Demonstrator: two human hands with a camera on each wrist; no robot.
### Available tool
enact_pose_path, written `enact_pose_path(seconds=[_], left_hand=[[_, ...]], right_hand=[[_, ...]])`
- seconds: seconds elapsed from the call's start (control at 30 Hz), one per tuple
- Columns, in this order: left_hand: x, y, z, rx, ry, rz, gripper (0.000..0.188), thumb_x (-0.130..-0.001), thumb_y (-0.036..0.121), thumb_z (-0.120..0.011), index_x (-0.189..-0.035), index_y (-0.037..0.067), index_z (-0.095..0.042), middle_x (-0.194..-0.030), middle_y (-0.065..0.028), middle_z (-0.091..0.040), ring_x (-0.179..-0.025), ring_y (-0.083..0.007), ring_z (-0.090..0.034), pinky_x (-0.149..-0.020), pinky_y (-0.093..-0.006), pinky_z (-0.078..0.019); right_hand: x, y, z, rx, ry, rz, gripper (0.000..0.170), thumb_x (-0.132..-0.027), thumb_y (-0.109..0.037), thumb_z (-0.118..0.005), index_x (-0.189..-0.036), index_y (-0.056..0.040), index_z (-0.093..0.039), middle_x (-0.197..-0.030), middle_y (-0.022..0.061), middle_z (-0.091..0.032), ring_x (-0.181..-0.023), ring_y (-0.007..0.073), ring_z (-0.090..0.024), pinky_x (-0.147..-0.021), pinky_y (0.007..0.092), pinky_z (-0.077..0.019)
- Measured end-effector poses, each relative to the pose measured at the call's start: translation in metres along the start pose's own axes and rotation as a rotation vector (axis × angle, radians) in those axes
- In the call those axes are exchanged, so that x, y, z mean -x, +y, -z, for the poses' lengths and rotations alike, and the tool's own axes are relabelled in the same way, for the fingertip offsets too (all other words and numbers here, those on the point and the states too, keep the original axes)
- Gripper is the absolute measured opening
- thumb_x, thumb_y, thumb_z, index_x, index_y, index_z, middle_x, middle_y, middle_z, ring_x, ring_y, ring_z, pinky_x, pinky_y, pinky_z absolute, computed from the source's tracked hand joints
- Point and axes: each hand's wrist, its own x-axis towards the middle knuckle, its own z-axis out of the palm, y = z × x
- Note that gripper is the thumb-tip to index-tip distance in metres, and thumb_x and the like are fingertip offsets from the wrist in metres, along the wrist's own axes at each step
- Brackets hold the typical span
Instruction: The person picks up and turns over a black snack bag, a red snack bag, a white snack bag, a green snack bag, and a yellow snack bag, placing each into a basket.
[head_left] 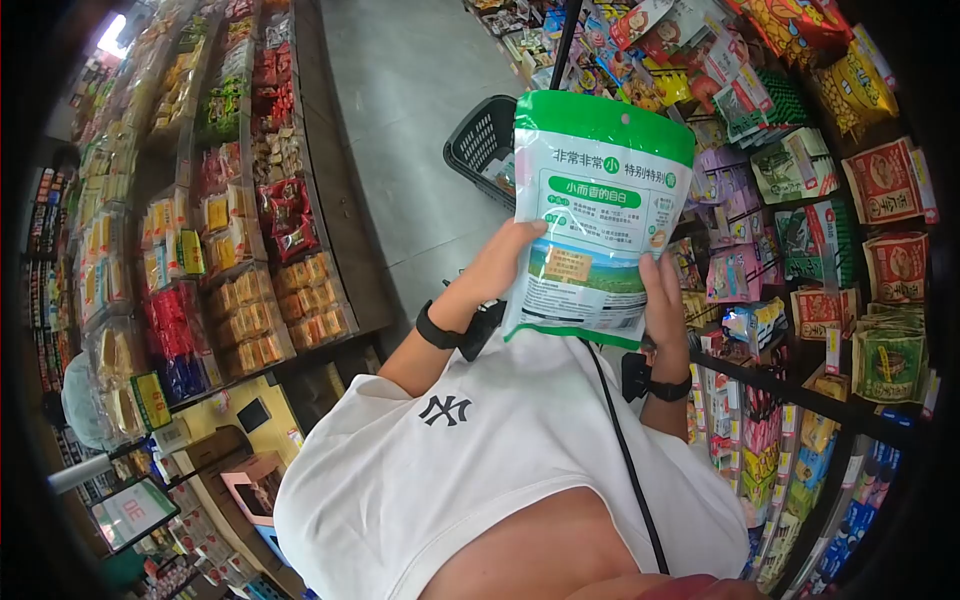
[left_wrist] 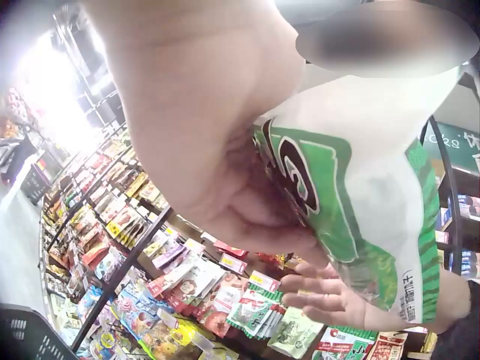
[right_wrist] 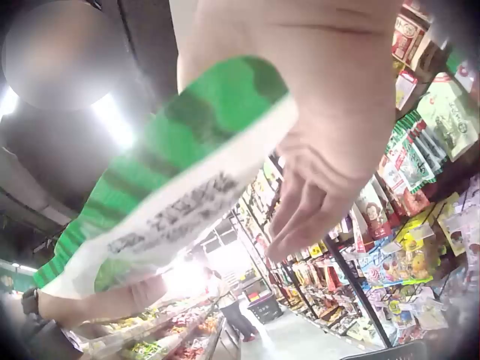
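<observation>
Both hands hold up a large white and green snack bag (head_left: 600, 215), its printed back turned towards the head camera. Chinese lettering fills the upper part, with a field landscape and a barcode lower down. At the bag's left edge the left hand (head_left: 505, 260) grips it, thumb on the front; the left wrist view shows its fingers (left_wrist: 259, 214) curled behind. The right hand (head_left: 665, 295) holds the opposite edge, thumb over the front. Its fingers (right_wrist: 304, 202) reach fairly straight past the bag in the right wrist view. A green striped side panel (right_wrist: 187, 127) shows there.
Racks of hanging snack packets (head_left: 795, 165) stand close on the right. Stepped shelves of packaged food (head_left: 240, 210) line the left. A black shopping basket (head_left: 480, 135) is beyond the bag, over the grey floor (head_left: 390, 90). A black cable (head_left: 625, 445) runs down the white shirt (head_left: 520, 420).
</observation>
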Motion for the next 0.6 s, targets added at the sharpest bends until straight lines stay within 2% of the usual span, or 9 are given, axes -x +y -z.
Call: enact_pose_path(seconds=[0.03,0.07,0.17,0.2,0.23,0.3,0.6], left_hand=[[-0.003,-0.012,0.006,-0.074,-0.013,-0.016,0.046,-0.105,0.026,-0.047,-0.137,-0.006,-0.053,-0.132,-0.0164,-0.064,-0.119,-0.0214,-0.059,-0.103,-0.0374,-0.0453],[-0.006,-0.023,0.012,-0.148,-0.025,-0.033,0.045,-0.106,0.026,-0.048,-0.138,-0.006,-0.053,-0.133,-0.0164,-0.064,-0.119,-0.0214,-0.060,-0.103,-0.0375,-0.0456],[-0.003,-0.008,0.011,-0.058,-0.020,0.084,0.042,-0.107,0.024,-0.050,-0.136,-0.005,-0.056,-0.131,-0.0158,-0.066,-0.116,-0.0210,-0.061,-0.102,-0.0366,-0.0466],[-0.001,0.028,0.002,0.024,-0.034,0.134,0.041,-0.108,0.024,-0.050,-0.135,-0.005,-0.058,-0.131,-0.0152,-0.066,-0.115,-0.0205,-0.062,-0.102,-0.0361,-0.0468],[0.000,0.052,-0.005,0.105,-0.046,0.183,0.041,-0.108,0.025,-0.050,-0.135,-0.005,-0.059,-0.130,-0.0145,-0.067,-0.114,-0.0200,-0.063,-0.102,-0.0355,-0.0471],[0.005,0.060,-0.014,0.103,0.007,0.145,0.042,-0.109,0.027,-0.050,-0.134,-0.006,-0.060,-0.129,-0.0128,-0.067,-0.113,-0.0187,-0.063,-0.102,-0.0340,-0.0474],[0.017,0.061,-0.017,0.052,0.026,0.152,0.044,-0.109,0.029,-0.053,-0.135,-0.005,-0.060,-0.127,-0.0106,-0.068,-0.113,-0.0156,-0.062,-0.098,-0.0316,-0.0497]], right_hand=[[0.005,0.002,0.005,0.021,-0.042,-0.140,0.045,-0.104,-0.022,-0.062,-0.139,0.0054,-0.054,-0.138,0.0115,-0.059,-0.125,0.0178,-0.053,-0.108,0.0338,-0.0405],[0.006,0.005,0.005,0.030,-0.092,-0.080,0.045,-0.106,-0.025,-0.061,-0.138,0.0059,-0.056,-0.130,0.0104,-0.065,-0.118,0.0152,-0.058,-0.105,0.0304,-0.0422],[0.004,0.004,-0.002,0.086,0.000,0.025,0.043,-0.105,-0.026,-0.062,-0.134,0.0061,-0.059,-0.125,0.0101,-0.068,-0.113,0.0151,-0.060,-0.102,0.0303,-0.0446],[0.003,0.002,-0.003,0.141,0.037,0.028,0.041,-0.105,-0.027,-0.062,-0.130,0.0061,-0.062,-0.120,0.0103,-0.070,-0.109,0.0152,-0.062,-0.099,0.0306,-0.0463],[0.002,0.003,-0.003,0.130,0.053,0.035,0.041,-0.105,-0.027,-0.063,-0.129,0.0061,-0.063,-0.119,0.0102,-0.071,-0.108,0.0152,-0.062,-0.099,0.0305,-0.0466],[-0.001,0.005,-0.003,0.110,0.083,0.049,0.041,-0.105,-0.028,-0.063,-0.127,0.0061,-0.064,-0.117,0.0101,-0.071,-0.107,0.0152,-0.063,-0.098,0.0304,-0.0471],[-0.001,0.009,-0.006,0.068,0.032,0.005,0.045,-0.105,-0.030,-0.063,-0.129,0.0076,-0.062,-0.120,0.0106,-0.070,-0.107,0.0142,-0.062,-0.097,0.0292,-0.0467]])
